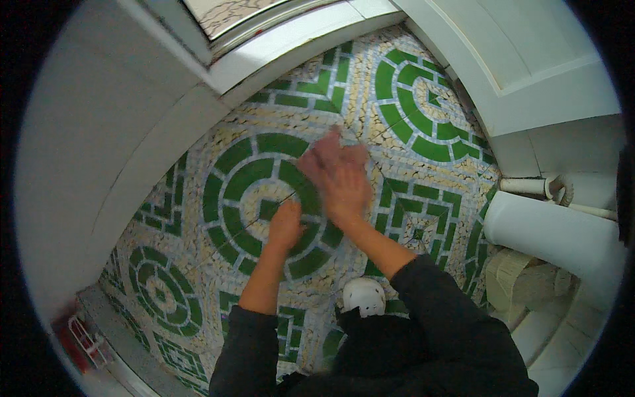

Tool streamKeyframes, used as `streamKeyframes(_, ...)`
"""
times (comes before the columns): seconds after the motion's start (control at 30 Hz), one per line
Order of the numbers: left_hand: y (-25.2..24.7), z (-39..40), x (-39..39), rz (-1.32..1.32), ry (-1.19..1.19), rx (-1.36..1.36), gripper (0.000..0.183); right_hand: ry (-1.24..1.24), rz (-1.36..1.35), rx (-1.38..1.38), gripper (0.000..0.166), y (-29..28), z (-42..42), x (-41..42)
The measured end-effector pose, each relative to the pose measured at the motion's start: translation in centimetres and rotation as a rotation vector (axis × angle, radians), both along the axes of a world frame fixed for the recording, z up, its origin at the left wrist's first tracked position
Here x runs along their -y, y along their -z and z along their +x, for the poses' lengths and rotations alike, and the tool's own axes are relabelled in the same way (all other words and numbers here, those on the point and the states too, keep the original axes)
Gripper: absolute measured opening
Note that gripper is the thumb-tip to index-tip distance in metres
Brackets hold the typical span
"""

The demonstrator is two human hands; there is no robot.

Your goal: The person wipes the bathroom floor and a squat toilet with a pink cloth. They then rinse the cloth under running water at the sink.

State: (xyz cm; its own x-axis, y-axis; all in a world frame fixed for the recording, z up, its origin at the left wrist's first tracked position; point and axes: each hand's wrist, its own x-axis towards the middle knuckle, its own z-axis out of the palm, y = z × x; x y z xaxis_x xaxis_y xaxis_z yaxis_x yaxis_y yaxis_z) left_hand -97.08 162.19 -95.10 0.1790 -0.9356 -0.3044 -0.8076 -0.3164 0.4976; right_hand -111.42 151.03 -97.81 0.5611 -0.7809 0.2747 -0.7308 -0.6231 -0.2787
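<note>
Under my right hand is a crumpled pinkish-red cloth, spread on the patterned tile floor. Hand and cloth are blurred, and the fingers lie flat over the cloth's near part. My left hand is to the left and a little nearer to me, over a green ring of the floor pattern. It holds nothing that I can see; its fingers are partly hidden, so their spread is unclear. Dark sleeves cover both forearms above the wrists. The tip of a white shoe shows below my right forearm.
A raised white sill crosses the doorway at the top. A white panelled door stands upper right. At the right are a white cylindrical bin, pipes and a plastic bag. A red object with a white wire rack sits lower left.
</note>
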Motion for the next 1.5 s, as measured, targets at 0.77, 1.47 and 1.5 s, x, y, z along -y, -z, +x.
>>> streamKeyframes(0.77,-3.7,-3.9,-55.7,0.19,-0.945,-0.375,0.023,-0.891,-0.456,-0.366,0.045,-0.5,17.2,-5.4)
streamKeyframes(1.47,-8.8,-7.0,-59.5,-0.761,-1.615,0.121,0.029,-1.12,1.825,-0.362,0.049,-4.1,15.8,-59.1)
streamKeyframes(1.5,-8.5,-6.9,-59.5,-0.755,-1.592,0.172,0.031,-1.068,1.835,-0.317,0.047,-5.0,16.0,-58.0)
